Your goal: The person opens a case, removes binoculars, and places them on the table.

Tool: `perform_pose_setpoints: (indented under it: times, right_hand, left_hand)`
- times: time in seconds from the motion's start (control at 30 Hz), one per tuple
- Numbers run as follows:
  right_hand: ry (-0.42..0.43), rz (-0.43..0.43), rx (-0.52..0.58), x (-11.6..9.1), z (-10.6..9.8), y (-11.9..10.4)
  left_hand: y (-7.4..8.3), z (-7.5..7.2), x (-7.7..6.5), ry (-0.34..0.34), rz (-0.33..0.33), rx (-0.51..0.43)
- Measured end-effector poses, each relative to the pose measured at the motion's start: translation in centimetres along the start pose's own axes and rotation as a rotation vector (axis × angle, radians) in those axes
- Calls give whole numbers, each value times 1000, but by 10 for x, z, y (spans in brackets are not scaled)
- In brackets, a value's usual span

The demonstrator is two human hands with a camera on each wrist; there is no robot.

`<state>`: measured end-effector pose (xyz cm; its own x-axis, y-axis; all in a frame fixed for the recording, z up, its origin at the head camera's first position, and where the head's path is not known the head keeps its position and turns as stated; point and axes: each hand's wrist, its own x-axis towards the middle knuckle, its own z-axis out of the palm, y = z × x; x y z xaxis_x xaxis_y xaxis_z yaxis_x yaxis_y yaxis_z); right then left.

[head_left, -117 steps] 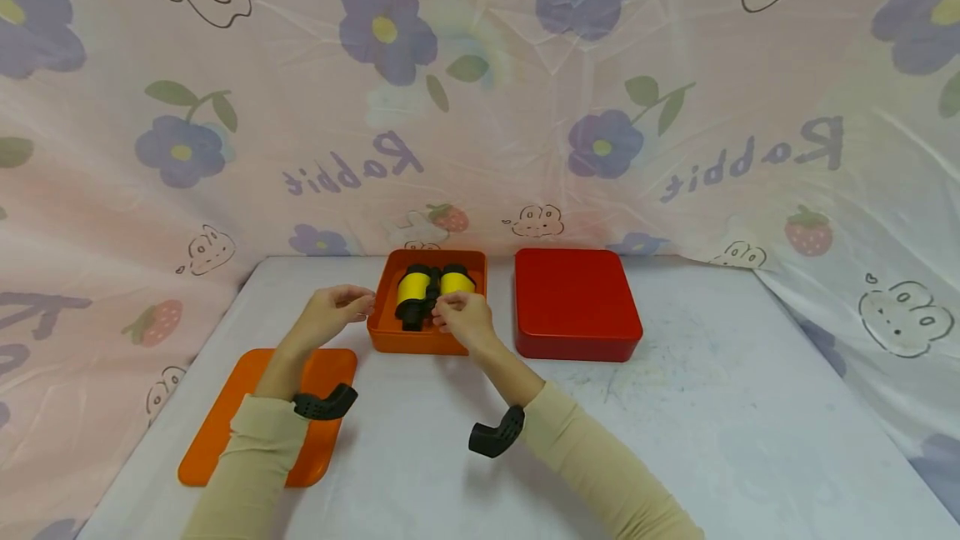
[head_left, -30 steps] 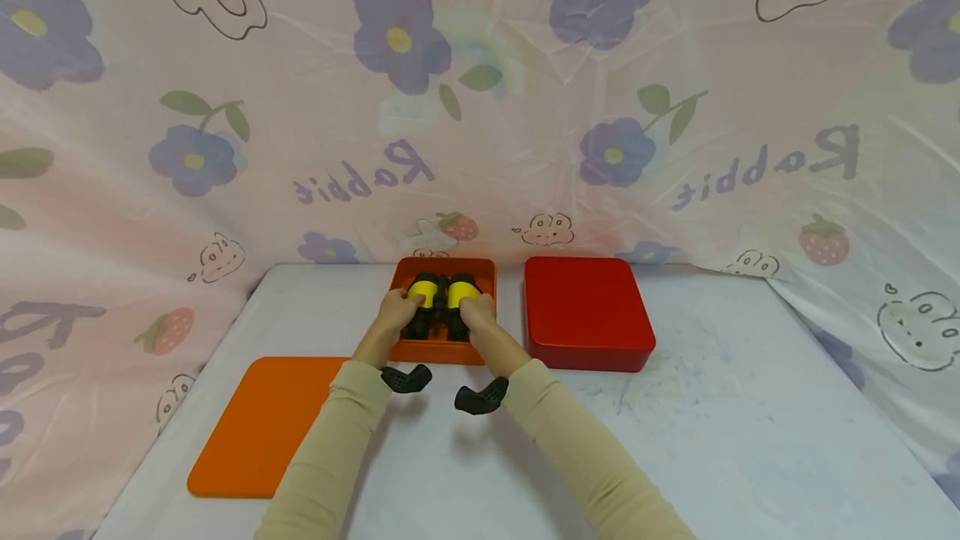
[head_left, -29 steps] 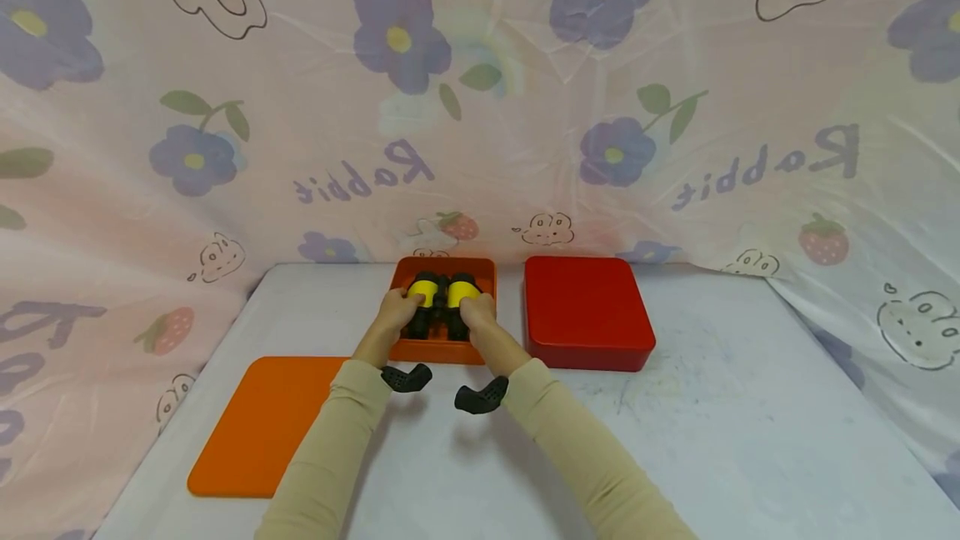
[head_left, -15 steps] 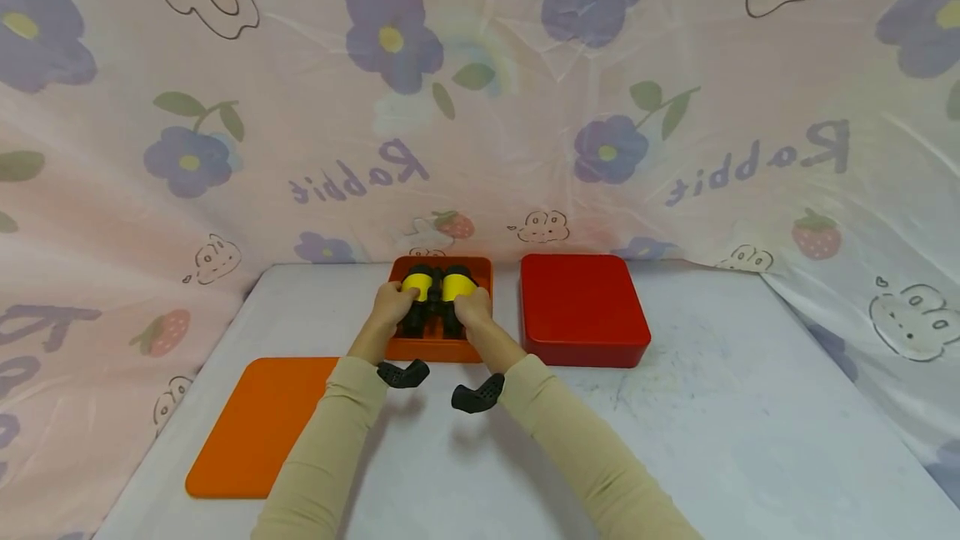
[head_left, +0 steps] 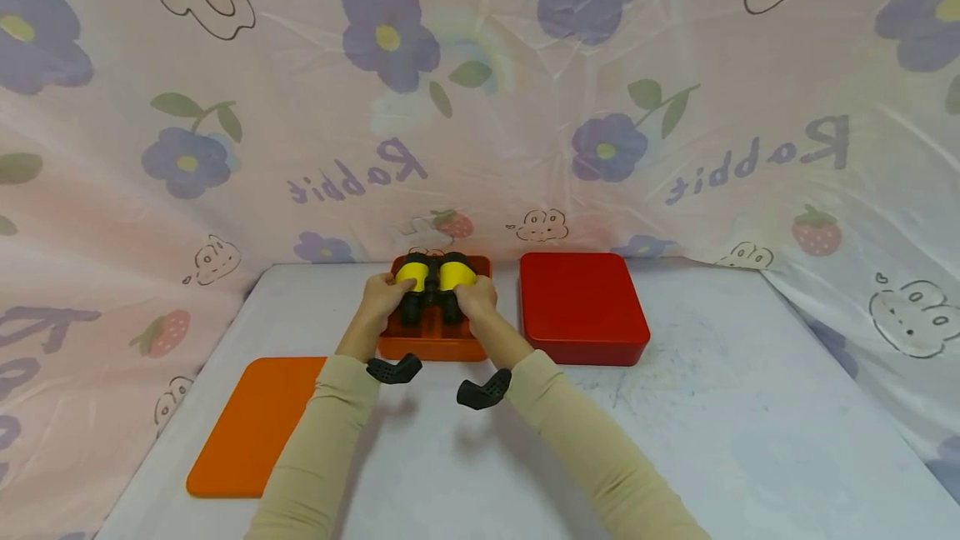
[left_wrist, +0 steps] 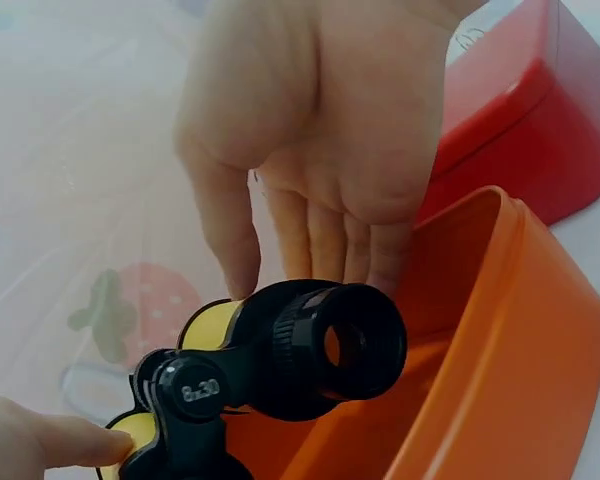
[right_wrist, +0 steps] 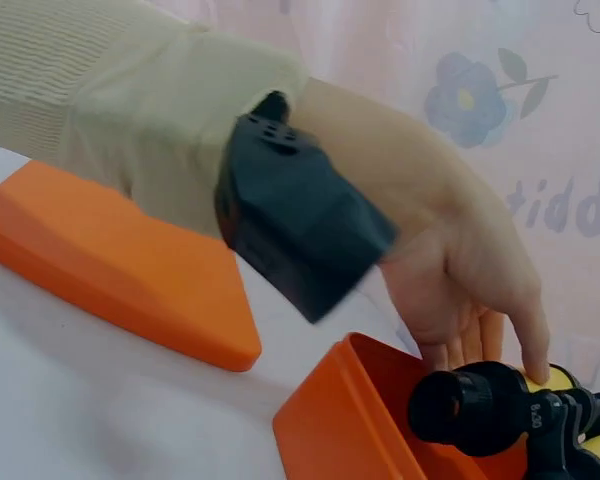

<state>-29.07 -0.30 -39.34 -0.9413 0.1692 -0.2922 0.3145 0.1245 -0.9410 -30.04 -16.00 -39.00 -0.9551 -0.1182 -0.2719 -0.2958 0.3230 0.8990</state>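
A pair of black and yellow binoculars (head_left: 432,280) is held by both hands over the orange box (head_left: 433,350), eyepieces toward the person. My left hand (head_left: 381,297) grips the left barrel, its thumb on the yellow band. On the other barrel, my right hand (head_left: 477,298) has its thumb on top and its fingers down the outer side. The left wrist view shows the right hand (left_wrist: 330,120) around its barrel, and the hinge marked 8x30. The left hand (right_wrist: 455,240) appears in the right wrist view, fingers reaching down beside the box.
An orange lid (head_left: 247,432) lies on the white table (head_left: 750,440) at the left, partly covered by the left sleeve. To the right of the orange box stands a closed red box (head_left: 583,307). A patterned cloth (head_left: 480,132) hangs behind the table.
Earlier, the binoculars lay askew in the box with the left hand at its rim. Both hands then took hold of them, and they have since risen slightly and moved toward the back.
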Motion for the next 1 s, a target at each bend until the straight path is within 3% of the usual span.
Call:
perform_pose_setpoints:
  times: [0.5,1.0]
  right_hand:
    - [-21,40,190,-4,-17,-1]
    - [-63,106,233,-7,-27,-6]
  left_hand:
    - [-1,-7,-6,5,22,-77]
    - [4,-13,-18,2,27,-81]
